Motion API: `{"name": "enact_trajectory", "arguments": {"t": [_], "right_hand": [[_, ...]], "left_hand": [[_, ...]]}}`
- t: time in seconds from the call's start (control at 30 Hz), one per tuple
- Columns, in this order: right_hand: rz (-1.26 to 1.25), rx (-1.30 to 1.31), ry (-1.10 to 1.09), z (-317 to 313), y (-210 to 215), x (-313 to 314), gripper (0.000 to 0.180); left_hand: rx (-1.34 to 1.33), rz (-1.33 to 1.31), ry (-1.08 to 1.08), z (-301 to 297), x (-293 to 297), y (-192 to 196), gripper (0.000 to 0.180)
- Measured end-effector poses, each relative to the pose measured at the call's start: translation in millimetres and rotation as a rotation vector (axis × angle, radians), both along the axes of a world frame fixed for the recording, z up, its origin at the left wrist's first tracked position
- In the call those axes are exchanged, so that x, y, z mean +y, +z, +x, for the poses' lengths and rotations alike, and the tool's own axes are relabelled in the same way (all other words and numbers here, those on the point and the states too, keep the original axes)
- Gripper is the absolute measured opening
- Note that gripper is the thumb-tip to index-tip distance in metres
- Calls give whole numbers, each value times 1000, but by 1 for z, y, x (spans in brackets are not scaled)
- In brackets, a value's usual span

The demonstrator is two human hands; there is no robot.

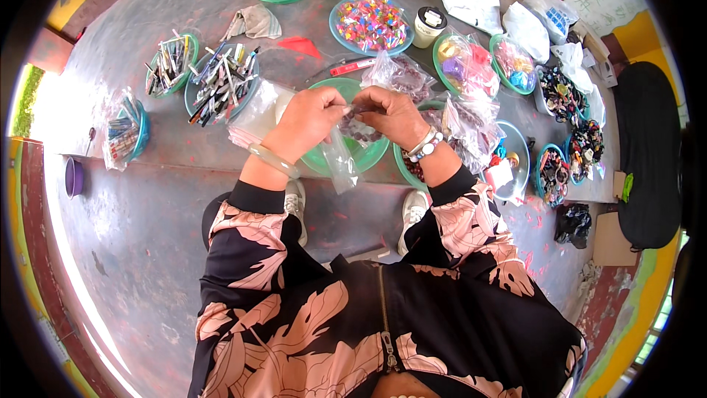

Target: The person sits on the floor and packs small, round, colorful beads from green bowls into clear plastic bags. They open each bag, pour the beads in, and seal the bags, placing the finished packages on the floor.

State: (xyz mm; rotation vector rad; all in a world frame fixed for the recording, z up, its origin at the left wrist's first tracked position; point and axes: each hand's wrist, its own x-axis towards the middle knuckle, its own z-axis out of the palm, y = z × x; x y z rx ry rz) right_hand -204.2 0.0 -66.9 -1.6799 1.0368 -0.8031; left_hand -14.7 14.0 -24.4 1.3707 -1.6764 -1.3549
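My left hand (313, 114) is closed in a pinch, and a narrow clear plastic bag (341, 162) hangs below its fingertips. My right hand (394, 112) is close beside it, thumb and fingers pressed together on something small and dark that I cannot make out. Both hands are above a green basin (379, 153) with dark purplish pieces inside, partly hidden by my hands. Left of the basin lies a stack of clear plastic bags (258, 114), partly behind my left forearm. Behind my right hand rests a clear bag of reddish-brown items (403, 74).
Around me are a basin of colourful small pieces (370, 24), baskets of pens (223, 85), a lidded cup (428, 26), a red-handled tool (352, 67) and white bags (469, 0). Baskets of dark hair ties (586, 149) stand at the right. A purple bucket (74, 177) is far left.
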Motion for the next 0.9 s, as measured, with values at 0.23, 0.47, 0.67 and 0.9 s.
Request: {"name": "enact_trajectory", "arguments": {"t": [0.23, 0.47, 0.67, 0.9], "right_hand": [[-73, 294, 77, -9, -17, -6, 22], [-121, 606, 82, 0, -22, -4, 19], [-109, 469, 95, -7, -63, -11, 17], [-269, 601, -11, -5, -54, -9, 13]], "left_hand": [[-383, -298, -60, 8, -2, -25, 15], [-594, -436, -147, 13, 1, -42, 16], [-708, -287, -186, 4, -3, -37, 16], [-698, -315, -183, 7, -7, -42, 17]]}}
